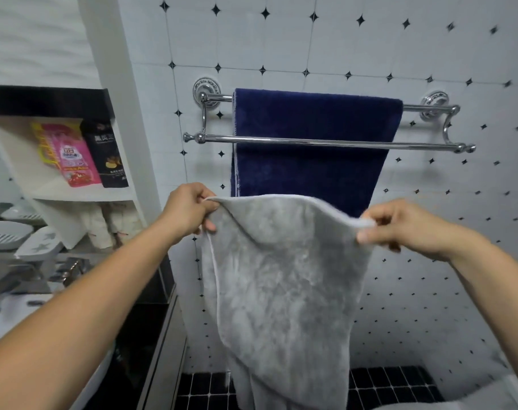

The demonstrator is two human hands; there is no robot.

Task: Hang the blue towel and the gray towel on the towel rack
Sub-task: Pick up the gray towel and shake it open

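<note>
I hold the gray towel up in front of me by its two top corners, and it hangs down in loose folds toward the black floor tiles at 6 o'clock. My left hand pinches the top corner at 9 o'clock of the towel, fingers curled and clamped on the white-trimmed hem. My right hand does the same at the 3 o'clock corner, thumb pressed under the edge. The top edge sags a little between the two grips.

At 12 o'clock from the gray towel hangs the blue towel. It is draped over the rear bar of the towel rack and falls behind the front bar. Its lower end drops behind the gray towel's top edge (I cannot tell whether the two touch). The chrome rack is fixed to a white tiled wall dotted with small black stars.

Out at 9 to 10 o'clock, a white shelf carries a pink packet and a black packet leaning side by side. Below it, at about 8 o'clock, several gray soap dishes sit stacked on the counter.
</note>
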